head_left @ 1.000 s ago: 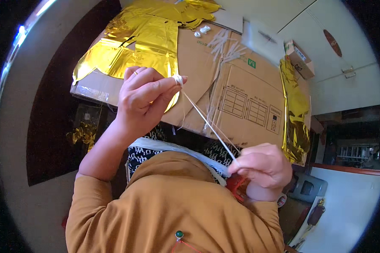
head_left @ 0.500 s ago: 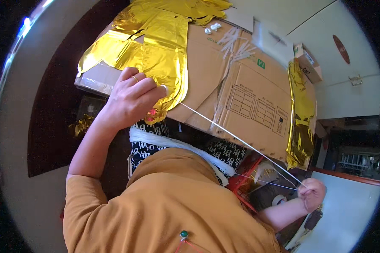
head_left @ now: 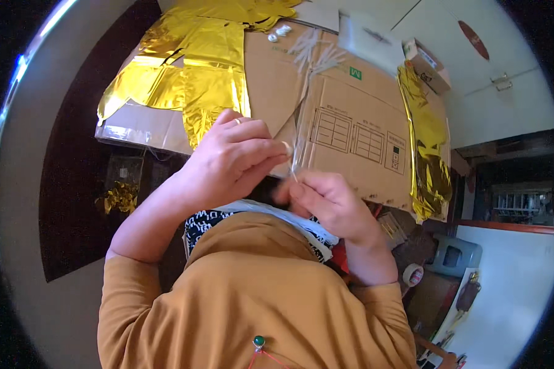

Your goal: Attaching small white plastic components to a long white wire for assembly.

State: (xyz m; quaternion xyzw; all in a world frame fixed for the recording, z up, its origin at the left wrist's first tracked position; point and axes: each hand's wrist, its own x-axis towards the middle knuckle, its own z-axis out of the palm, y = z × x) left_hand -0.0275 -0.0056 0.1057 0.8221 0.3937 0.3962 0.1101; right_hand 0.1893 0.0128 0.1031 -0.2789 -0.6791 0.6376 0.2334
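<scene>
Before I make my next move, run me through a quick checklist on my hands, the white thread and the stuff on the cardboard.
1. Left hand has the small white bundle at its fingertips: ok.
2. Right hand pinches the white thread: ok, though some of its fingers are blurred.
3. Thread free of tangles: cannot tell; only a short stretch shows between the hands.
4. Left hand clear of the gold foil sheet: cannot tell; it overlaps the foil in this view.
5. White strips lined up neatly on the cardboard: not ok; they lie loosely scattered, some crossing.
</scene>
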